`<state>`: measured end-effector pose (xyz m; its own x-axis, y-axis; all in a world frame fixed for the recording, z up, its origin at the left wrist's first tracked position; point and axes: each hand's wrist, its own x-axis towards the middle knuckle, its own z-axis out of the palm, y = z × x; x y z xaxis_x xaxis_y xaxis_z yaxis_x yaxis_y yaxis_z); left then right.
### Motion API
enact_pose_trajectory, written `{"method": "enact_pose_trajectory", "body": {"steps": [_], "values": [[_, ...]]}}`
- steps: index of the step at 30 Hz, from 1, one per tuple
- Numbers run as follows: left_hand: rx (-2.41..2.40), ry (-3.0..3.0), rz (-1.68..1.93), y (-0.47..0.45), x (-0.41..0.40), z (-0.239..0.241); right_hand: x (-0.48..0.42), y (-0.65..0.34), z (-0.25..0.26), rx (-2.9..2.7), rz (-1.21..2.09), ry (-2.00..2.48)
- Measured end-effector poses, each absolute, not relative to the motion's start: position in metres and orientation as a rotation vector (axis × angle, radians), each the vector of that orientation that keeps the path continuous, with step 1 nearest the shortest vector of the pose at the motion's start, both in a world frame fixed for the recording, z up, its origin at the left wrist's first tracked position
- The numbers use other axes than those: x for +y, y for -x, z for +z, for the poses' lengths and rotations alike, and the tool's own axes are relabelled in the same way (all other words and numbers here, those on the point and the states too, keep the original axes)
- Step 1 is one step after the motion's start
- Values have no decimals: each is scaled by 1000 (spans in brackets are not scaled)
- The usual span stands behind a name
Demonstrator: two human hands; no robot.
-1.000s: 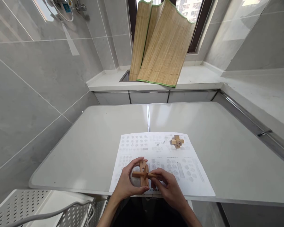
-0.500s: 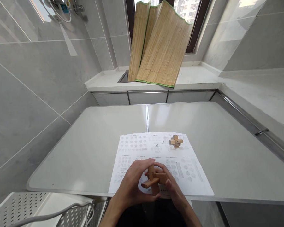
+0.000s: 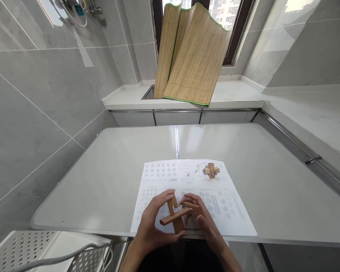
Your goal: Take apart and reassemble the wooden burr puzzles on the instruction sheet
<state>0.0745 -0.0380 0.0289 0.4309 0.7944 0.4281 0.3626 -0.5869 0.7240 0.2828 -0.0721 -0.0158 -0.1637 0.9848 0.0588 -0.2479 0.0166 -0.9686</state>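
Your left hand (image 3: 153,223) and right hand (image 3: 205,223) are both pinching the crossed wooden puzzle pieces (image 3: 178,214), held just above the instruction sheet (image 3: 232,211) at the desk's (image 3: 107,177) near edge. A finished wooden puzzle (image 3: 212,170) sits on the sheet's far right corner, well apart.

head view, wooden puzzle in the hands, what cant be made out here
- Wooden puzzle: how the notched bars interlock, hidden by the left hand and right hand.
- Instruction sheet: its diagrams and text are too small to read; the near middle lies under the hands.
- Small assembled puzzle: the dark mark on it is too small to read.
- White perforated basket: cut off by the bottom edge.
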Motion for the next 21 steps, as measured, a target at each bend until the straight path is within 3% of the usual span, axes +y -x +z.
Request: {"method": "enact_pose_trajectory", "body": {"steps": [13,21], "values": [[1179,-1432,1139,-45,-37,-11,-69,-256,-42,-1595,575,1415],[1196,-1412,1065,-46,-34,-12,-67,-253,-41,-1701,479,1428]]}}
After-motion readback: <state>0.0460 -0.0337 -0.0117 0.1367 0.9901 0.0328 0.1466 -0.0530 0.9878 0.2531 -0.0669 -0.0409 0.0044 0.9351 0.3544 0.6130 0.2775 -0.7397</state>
